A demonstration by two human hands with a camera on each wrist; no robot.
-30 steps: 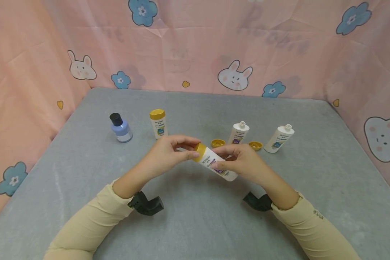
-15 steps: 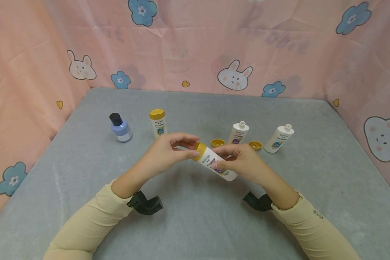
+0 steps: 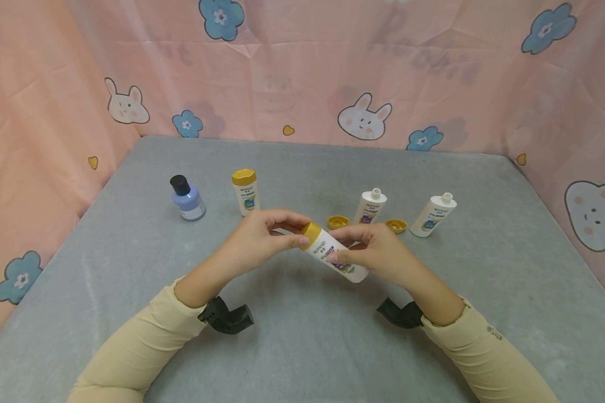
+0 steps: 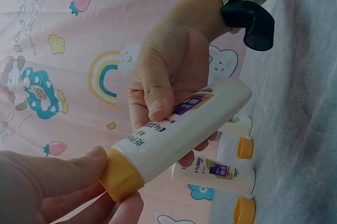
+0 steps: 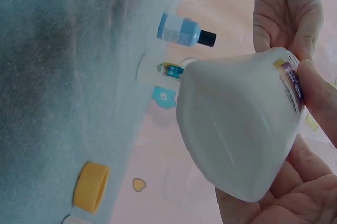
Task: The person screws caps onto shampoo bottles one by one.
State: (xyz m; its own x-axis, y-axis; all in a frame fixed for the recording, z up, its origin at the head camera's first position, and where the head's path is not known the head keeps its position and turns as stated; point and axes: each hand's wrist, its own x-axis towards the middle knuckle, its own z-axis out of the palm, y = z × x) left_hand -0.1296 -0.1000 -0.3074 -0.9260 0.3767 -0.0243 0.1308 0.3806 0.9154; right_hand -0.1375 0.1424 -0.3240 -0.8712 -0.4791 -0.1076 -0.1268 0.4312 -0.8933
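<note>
A white bottle [image 3: 327, 249] with a gold cap and a purple label is held tilted above the table between both hands. My left hand [image 3: 262, 238] pinches the gold cap [image 4: 124, 177] between thumb and fingers. Around the bottle's body curl the fingers of my right hand [image 3: 378, 251], its thumb [image 5: 319, 95] lying on the label side. The cap sits on the bottle, its rim against the shoulder. In the right wrist view the bottle's white base [image 5: 226, 134] faces the camera.
Behind the hands stand two capless white bottles [image 3: 370, 207] [image 3: 433, 215], with two loose gold caps [image 3: 338, 222] [image 3: 396, 226] beside them. Toward the left are a gold-capped bottle [image 3: 245, 193] and a blue bottle [image 3: 189, 200] with a black cap. Grey cloth [image 3: 302, 347] covers the table.
Both hands keep their hold on the bottle and cap. The left hand shifts very slightly up and back, and the bottle's tilt barely alters.
</note>
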